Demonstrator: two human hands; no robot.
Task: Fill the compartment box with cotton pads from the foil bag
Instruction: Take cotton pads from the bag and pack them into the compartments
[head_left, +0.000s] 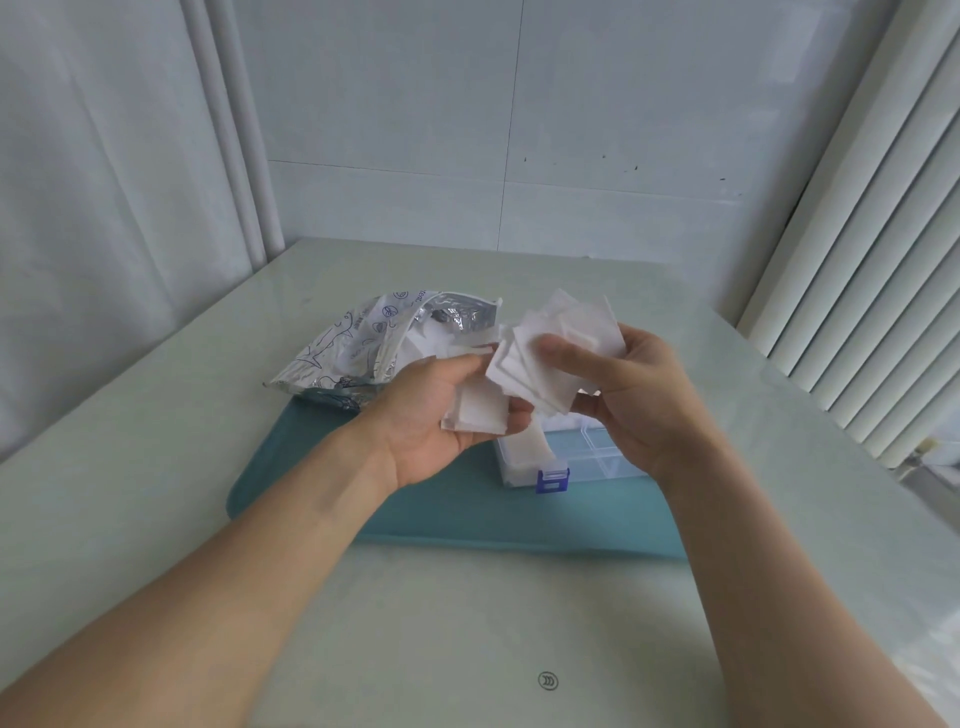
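Note:
An opened silver foil bag (358, 343) with blue print lies at the back left of the teal mat, white pads showing in its mouth. My left hand (436, 415), palm up, holds a few white square cotton pads (480, 410). My right hand (634, 395) grips a fanned bunch of cotton pads (550, 343) just above it. Both hands hover over the clear compartment box (592, 457) with a blue latch (551, 480). The box's left compartment holds white pads; my hands hide much of the box.
A teal mat (457, 514) lies on the pale glass table (415, 623). A tiled wall stands behind, a white curtain hangs at the left, and vertical blinds run along the right edge.

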